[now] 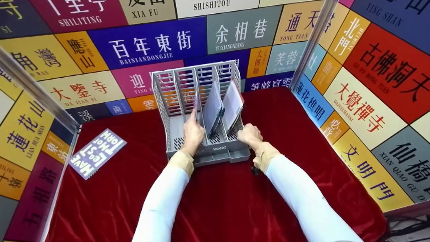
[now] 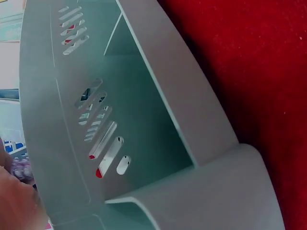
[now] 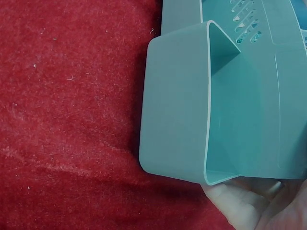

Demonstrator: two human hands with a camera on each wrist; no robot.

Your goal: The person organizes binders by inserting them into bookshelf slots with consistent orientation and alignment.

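Note:
A grey file organizer (image 1: pixel 220 148) with four upright slots stands on the red cloth. Reaching into its second slot from the left, my left hand (image 1: pixel 194 134) pinches a thin notebook (image 1: pixel 196 101), seen edge-on with a purplish cover. In the left wrist view, that hand shows only at the lower left edge, beside a purple patterned patch. My right hand (image 1: pixel 250 135) grips the organizer's front right corner; the right wrist view shows its fingers (image 3: pixel 242 203) against the side behind the small front tray (image 3: pixel 177 105). Notebooks lean in the third slot (image 1: pixel 212 107) and fourth slot (image 1: pixel 233 106).
A spiral notebook (image 1: pixel 98 153) with white lettering on a purplish-grey cover lies on the cloth at the left. Panels with printed place names (image 1: pixel 147 43) wall the table at the back and both sides. A small black object (image 1: pixel 256 169) sits beneath my right wrist.

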